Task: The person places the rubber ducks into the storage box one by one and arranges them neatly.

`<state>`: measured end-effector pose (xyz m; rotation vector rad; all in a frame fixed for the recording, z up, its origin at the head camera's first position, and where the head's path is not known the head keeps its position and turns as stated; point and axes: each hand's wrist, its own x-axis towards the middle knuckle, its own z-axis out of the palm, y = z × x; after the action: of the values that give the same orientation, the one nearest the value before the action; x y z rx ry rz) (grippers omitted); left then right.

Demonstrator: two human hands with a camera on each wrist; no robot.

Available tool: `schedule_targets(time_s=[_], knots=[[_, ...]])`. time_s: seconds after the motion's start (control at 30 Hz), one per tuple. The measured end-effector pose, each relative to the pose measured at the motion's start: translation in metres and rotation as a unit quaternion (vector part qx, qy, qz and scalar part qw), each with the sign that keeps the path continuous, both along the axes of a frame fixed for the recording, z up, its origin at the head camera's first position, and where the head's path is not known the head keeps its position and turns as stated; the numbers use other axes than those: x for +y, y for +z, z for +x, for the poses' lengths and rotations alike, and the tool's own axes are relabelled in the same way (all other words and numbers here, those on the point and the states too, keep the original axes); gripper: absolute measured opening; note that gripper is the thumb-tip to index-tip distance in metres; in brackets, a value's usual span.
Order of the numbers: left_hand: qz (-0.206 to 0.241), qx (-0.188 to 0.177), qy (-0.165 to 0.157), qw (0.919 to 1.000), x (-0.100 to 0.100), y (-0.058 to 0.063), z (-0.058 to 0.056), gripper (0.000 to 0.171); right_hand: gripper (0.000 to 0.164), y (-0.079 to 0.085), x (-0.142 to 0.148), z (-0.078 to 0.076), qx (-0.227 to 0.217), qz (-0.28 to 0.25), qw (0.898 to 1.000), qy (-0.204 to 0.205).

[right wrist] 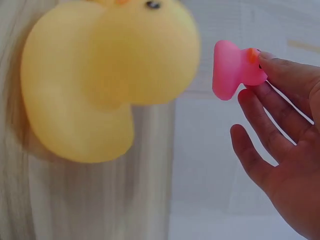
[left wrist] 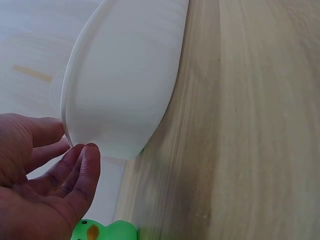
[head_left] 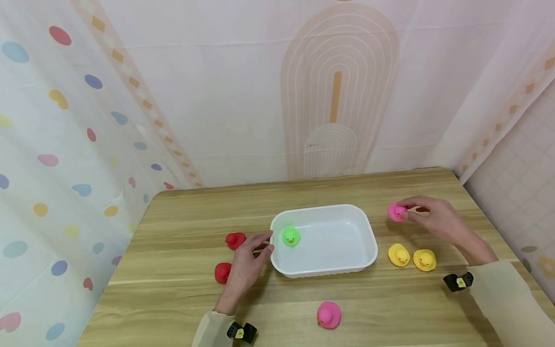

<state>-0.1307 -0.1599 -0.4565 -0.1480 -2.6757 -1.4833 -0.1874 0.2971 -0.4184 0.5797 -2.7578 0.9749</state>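
Note:
My right hand pinches a pink rubber duck between thumb and fingers, right of the white basin. In the right wrist view, that pink duck shows against the cloth, its head at my fingertips. My left hand touches the basin's left rim with its fingertips, fingers fairly straight. The left wrist view shows those fingers against the basin's outer side. Inside the basin, near its left end, lies a green duck. Another green duck peeks in below my left hand.
Two yellow ducks sit on the wooden table, right of the basin. Two red ducks are by my left hand, one partly hidden. Another pink duck sits near the front. Patterned cloth hangs behind the table.

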Motion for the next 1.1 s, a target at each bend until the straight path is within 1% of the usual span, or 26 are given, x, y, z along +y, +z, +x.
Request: schedule_targets(time_s=[0.17, 0.37, 0.6, 0.87, 1.1], knots=[[0.001, -0.002, 0.004, 1.0, 0.0, 0.0, 0.0, 0.04, 0.023, 0.007, -0.004, 0.007, -0.002, -0.002, 1.0, -0.018], [0.0, -0.002, 0.006, 1.0, 0.0, 0.0, 0.0, 0.04, 0.025, 0.016, -0.011, 0.014, 0.01, -0.008, 1.0, -0.018], [0.001, 0.003, 0.001, 1.0, -0.001, -0.001, -0.001, 0.039, 0.028, 0.027, -0.021, 0.023, 0.004, -0.02, 1.0, -0.015], [0.006, 0.007, -0.003, 1.0, 0.0, -0.002, -0.001, 0.039, 0.026, 0.034, -0.034, 0.028, 0.045, -0.017, 0.999, -0.008], [0.0, 0.005, -0.001, 1.0, 0.0, -0.003, -0.003, 0.039, 0.027, 0.039, -0.045, 0.031, 0.054, -0.029, 0.998, 0.004]])
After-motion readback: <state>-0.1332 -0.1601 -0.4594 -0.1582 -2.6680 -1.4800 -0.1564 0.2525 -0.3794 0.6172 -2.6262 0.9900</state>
